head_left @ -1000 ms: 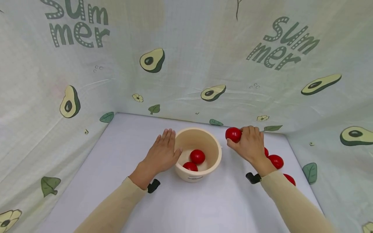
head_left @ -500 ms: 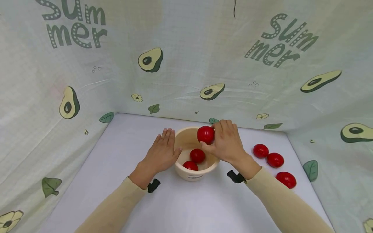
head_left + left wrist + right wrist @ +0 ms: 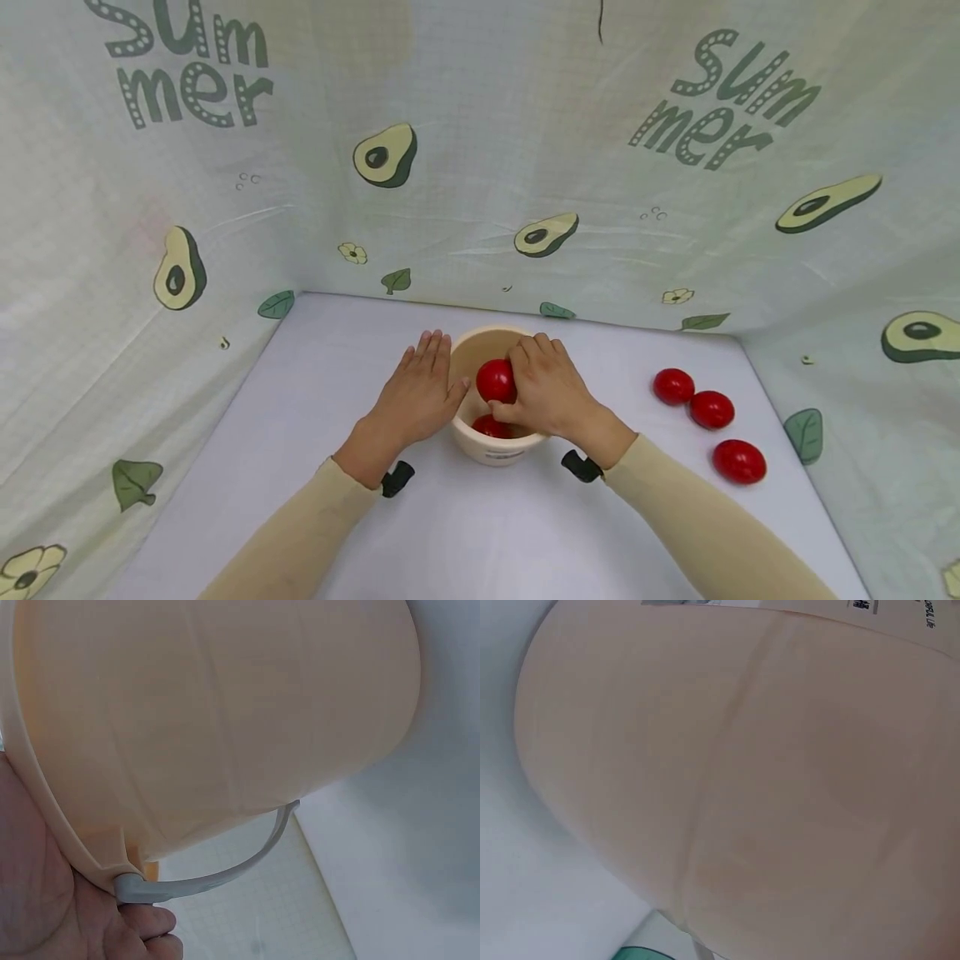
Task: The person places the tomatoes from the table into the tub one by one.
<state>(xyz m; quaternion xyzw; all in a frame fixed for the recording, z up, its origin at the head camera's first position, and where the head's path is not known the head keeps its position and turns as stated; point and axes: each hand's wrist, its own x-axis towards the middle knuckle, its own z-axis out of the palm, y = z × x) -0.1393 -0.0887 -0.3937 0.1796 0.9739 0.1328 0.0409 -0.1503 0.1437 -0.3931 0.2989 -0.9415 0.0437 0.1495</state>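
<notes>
Right hand over cream bucket, fingers curled round red tomato, tomato just inside rim. One more tomato visible on bottom under hand. Left hand flat, fingers straight, palm pressing against bucket left wall. Grey handle hangs down at side. Three tomatoes in row on white table, well apart to right.
</notes>
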